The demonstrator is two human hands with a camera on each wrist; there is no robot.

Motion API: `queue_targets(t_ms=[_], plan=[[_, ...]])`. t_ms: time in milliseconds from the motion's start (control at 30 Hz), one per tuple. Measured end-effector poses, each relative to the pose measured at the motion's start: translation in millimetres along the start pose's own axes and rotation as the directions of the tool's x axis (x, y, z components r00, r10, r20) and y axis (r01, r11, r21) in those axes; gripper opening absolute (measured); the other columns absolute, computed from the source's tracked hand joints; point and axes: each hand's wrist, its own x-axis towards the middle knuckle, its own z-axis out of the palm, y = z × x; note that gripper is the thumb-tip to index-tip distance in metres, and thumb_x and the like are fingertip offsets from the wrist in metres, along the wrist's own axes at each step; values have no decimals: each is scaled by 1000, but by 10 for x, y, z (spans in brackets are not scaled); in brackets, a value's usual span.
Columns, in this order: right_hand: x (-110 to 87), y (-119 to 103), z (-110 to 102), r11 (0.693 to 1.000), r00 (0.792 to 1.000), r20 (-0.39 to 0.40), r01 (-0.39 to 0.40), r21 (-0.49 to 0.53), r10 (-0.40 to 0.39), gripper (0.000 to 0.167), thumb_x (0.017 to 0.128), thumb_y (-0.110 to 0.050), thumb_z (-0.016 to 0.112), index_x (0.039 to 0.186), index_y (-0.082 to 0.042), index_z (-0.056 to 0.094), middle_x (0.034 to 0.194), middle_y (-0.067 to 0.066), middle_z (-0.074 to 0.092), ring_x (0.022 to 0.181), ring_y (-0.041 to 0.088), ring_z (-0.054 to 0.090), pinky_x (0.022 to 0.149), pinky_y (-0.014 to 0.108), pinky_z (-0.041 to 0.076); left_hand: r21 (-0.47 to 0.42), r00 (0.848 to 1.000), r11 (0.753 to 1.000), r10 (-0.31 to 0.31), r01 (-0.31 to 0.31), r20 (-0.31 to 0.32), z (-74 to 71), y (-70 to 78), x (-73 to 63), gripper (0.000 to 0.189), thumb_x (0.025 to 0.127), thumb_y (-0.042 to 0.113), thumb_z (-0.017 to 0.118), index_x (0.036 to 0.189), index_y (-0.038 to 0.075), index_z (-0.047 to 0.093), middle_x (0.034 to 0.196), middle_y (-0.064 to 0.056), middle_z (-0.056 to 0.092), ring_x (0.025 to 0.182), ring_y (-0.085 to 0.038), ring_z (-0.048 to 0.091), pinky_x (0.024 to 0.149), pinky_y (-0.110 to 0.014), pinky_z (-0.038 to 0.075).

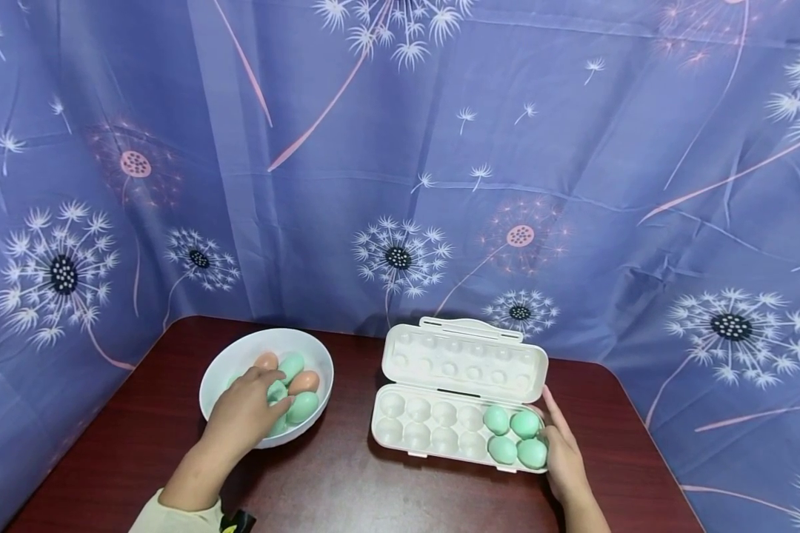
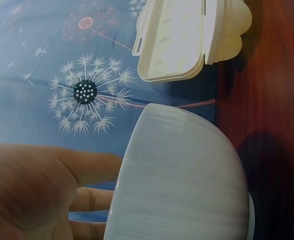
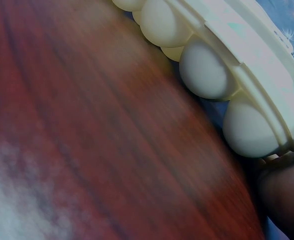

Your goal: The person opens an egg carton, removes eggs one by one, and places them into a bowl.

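Note:
A white bowl (image 1: 215, 368) on the left holds several pale green eggs (image 1: 303, 407) and two brown eggs (image 1: 304, 382). My left hand (image 1: 247, 407) reaches over its near rim, thumb and fingers spread about a green egg (image 1: 277, 391); in the left wrist view the bowl wall hides the fingertips. To the right, a cream plastic egg carton (image 1: 444, 438) lies with its lid (image 1: 465, 363) raised. Green eggs (image 1: 503, 449) fill the cups at its right end. There my right hand (image 1: 563, 455) grips the carton's edge, thumb beside the end eggs.
The dark red wooden table (image 1: 347, 488) carries the bowl and carton. A blue curtain (image 1: 400, 178) with dandelion prints hangs right behind the table and along both sides. A small black item (image 1: 238, 521) shows by the left sleeve (image 1: 176, 517).

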Motion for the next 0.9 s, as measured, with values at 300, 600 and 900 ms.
queue_targets(t_ms=[300, 600, 900], plan=[[6, -23, 16, 999, 1000, 6, -10, -31, 10, 74, 100, 2, 27, 162, -36, 15, 143, -8, 53, 118, -12, 52, 93, 9, 43, -11, 999, 999, 45, -45, -22, 22, 60, -47, 57, 94, 32, 69, 139, -1, 58, 148, -29, 51, 144, -48, 38, 111, -68, 35], [16, -26, 22, 999, 999, 37, 33, -23, -33, 74, 100, 3, 25, 162, -35, 12, 163, 22, 28, 122, -18, 44, 96, 4, 35, -42, 997, 998, 45, -48, -56, 37, 162, -83, 62, 95, 37, 68, 145, 4, 53, 154, -30, 42, 148, -48, 31, 108, -73, 33], [-3, -5, 5, 999, 999, 18, 37, -17, -37, 73, 101, 3, 26, 163, -33, 14, 153, 7, 45, 122, -14, 48, 96, 6, 38, -77, 989, 990, 114, -122, -97, 178, 289, -47, 70, 92, 42, 71, 149, 7, 50, 158, -28, 38, 149, -51, 28, 115, -69, 29]])
